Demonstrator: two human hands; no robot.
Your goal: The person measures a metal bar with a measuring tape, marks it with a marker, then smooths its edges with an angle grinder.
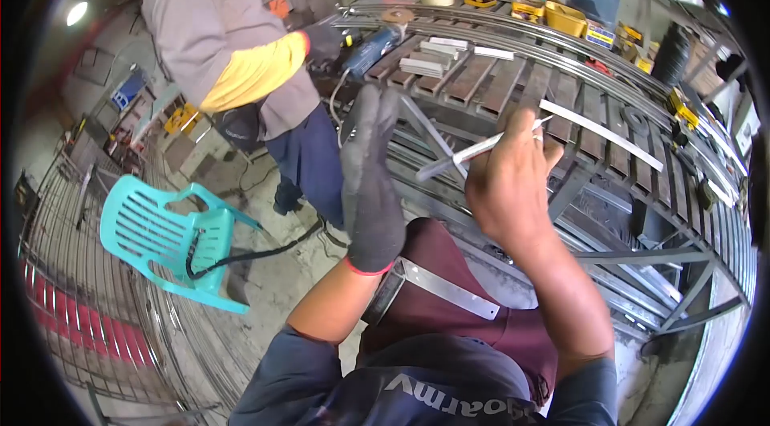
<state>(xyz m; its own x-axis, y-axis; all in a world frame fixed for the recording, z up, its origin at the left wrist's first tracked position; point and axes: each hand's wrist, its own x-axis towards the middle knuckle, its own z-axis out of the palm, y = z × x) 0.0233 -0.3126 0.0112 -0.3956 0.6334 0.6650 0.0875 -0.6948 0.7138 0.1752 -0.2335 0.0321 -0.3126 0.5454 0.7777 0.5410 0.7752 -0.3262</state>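
My left hand (372, 185) wears a dark grey glove with a red cuff. It is raised with its fingers stretched out flat, holding nothing. My bare right hand (509, 185) is closed around a slim white pen (481, 148), whose pointed tip is towards the bench and whose other end is grey and blurred. Just beyond that hand, a narrow pale metal strip (601, 135) lies across the slats of the workbench (533, 89). On my lap rests a try square (449, 290) with a silver blade; my left forearm partly covers its dark stock.
A co-worker (241, 49) in yellow sleeves stands at left, a gloved hand near a blue angle grinder (375, 50). Cut metal pieces (425, 63) and long bars (513, 34) lie on the bench. A turquoise chair (180, 237) with a cable stands at left.
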